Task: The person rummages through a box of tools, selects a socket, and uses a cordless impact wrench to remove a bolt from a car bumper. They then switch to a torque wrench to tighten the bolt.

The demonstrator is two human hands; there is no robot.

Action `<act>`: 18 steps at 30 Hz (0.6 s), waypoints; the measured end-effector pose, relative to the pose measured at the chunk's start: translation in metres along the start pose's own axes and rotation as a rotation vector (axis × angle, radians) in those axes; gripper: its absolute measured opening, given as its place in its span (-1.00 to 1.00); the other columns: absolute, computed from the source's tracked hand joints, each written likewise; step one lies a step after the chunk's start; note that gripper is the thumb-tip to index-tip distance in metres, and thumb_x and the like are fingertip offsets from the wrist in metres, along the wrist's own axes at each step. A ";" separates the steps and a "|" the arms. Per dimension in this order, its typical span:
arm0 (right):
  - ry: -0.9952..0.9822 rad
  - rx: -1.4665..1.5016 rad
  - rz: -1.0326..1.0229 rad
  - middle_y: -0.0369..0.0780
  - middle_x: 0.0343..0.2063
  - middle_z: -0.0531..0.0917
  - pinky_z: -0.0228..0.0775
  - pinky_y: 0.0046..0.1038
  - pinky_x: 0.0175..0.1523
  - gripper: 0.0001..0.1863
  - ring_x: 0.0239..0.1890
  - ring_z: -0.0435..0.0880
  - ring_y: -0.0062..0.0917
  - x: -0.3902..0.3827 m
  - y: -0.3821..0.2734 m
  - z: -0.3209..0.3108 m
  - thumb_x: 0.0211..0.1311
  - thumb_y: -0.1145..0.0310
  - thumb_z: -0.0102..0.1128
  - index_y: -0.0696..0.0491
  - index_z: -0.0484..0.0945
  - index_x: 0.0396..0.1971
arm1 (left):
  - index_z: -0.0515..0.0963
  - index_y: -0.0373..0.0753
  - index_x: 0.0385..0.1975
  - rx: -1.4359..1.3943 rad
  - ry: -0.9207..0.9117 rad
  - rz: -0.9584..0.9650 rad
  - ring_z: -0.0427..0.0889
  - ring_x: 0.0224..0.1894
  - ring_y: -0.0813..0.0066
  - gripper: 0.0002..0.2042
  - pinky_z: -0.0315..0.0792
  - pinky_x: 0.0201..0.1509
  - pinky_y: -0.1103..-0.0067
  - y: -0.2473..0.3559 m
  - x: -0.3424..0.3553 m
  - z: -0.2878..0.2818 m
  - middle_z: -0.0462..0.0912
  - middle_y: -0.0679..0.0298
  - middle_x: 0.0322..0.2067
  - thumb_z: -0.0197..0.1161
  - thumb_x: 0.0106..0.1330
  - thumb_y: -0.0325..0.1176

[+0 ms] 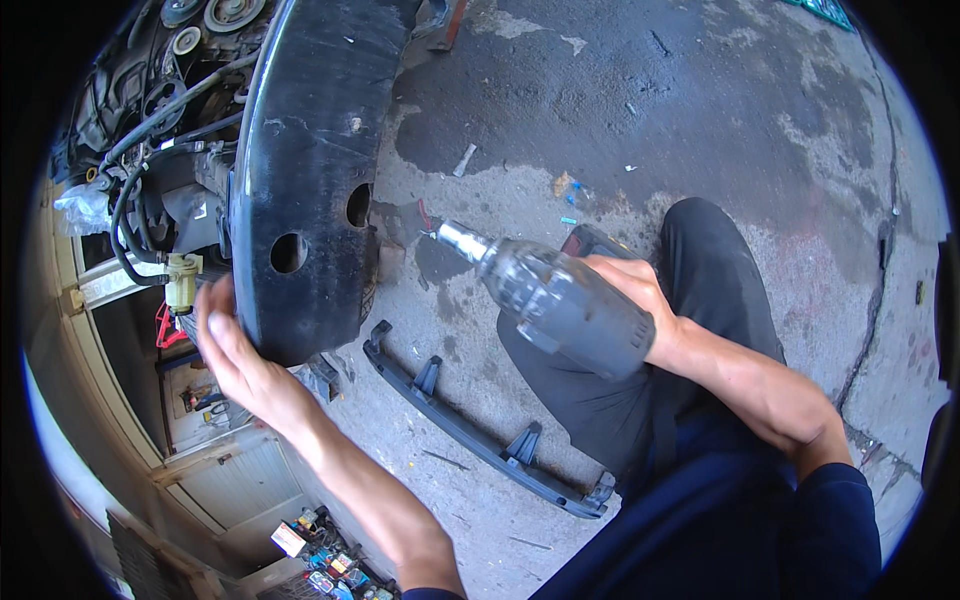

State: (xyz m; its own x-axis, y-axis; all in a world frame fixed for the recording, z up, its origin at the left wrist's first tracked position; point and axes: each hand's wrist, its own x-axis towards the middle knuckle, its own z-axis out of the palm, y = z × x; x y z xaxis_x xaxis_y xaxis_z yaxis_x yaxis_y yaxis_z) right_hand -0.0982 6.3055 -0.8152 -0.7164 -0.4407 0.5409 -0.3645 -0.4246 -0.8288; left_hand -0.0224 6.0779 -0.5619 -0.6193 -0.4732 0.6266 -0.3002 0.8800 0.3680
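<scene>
Grey concrete point(590, 110) opens rightward; our right fingers point(622, 272) wrap a black power tool point(560, 305); left fingers point(228, 338), grip unclear, curl at a black beam's point(320, 130) edge.

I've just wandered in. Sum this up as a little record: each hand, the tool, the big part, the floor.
Left hand: at the dark beam's lower end; contact unclear
Right hand: gripping a power tool
Tool tip: toward the beam, apart from it in this view
Big part: dark beam, two round holes showing
Floor: black bar lying there
</scene>
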 end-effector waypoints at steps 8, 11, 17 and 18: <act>-0.004 -0.054 -0.032 -0.06 -0.39 0.66 0.54 -0.32 -0.31 -0.49 -0.41 0.68 -0.21 -0.036 -0.037 -0.012 -0.14 0.48 0.41 0.32 0.55 -0.09 | 0.45 -0.36 0.04 -1.313 -0.508 -0.860 0.52 0.18 0.08 -0.48 0.31 0.35 0.15 0.068 -0.148 0.068 0.56 -0.05 0.05 -0.06 0.52 0.08; -0.038 -0.107 0.026 -0.10 -0.46 0.63 0.47 -0.32 -0.39 -0.54 -0.50 0.63 -0.26 -0.050 -0.047 -0.016 -0.16 0.50 0.38 0.28 0.57 -0.14 | 0.48 -0.33 -0.02 -1.362 -0.602 -0.934 0.63 0.01 0.28 -0.57 0.45 0.20 0.36 0.072 -0.160 0.077 0.67 0.16 -0.12 0.03 0.52 -0.02; 0.001 -0.137 0.008 -0.21 -0.62 0.51 0.36 -0.34 -0.47 -0.62 -0.61 0.53 -0.33 -0.073 -0.064 -0.024 -0.12 0.49 0.32 0.23 0.60 -0.20 | 0.41 -0.28 0.04 -1.418 -0.152 -0.918 0.44 -0.34 0.53 -0.71 0.41 -0.08 0.47 0.041 -0.128 0.071 0.43 0.38 -0.44 0.04 0.55 -0.18; 0.024 -0.127 0.000 -0.22 -0.63 0.49 0.35 -0.35 -0.48 -0.63 -0.62 0.52 -0.34 -0.077 -0.067 -0.026 -0.12 0.49 0.32 0.23 0.61 -0.21 | 0.40 -0.29 0.06 -1.366 -0.323 -0.901 0.42 -0.34 0.54 -0.70 0.39 -0.10 0.48 0.035 -0.125 0.071 0.42 0.38 -0.44 0.05 0.54 -0.19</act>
State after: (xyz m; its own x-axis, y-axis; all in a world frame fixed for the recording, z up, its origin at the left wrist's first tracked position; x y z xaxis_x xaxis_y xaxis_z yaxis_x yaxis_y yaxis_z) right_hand -0.0339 6.3882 -0.8048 -0.7303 -0.4208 0.5382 -0.4356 -0.3200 -0.8413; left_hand -0.0066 6.1703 -0.6760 -0.7785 -0.5950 -0.1999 0.0838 -0.4141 0.9063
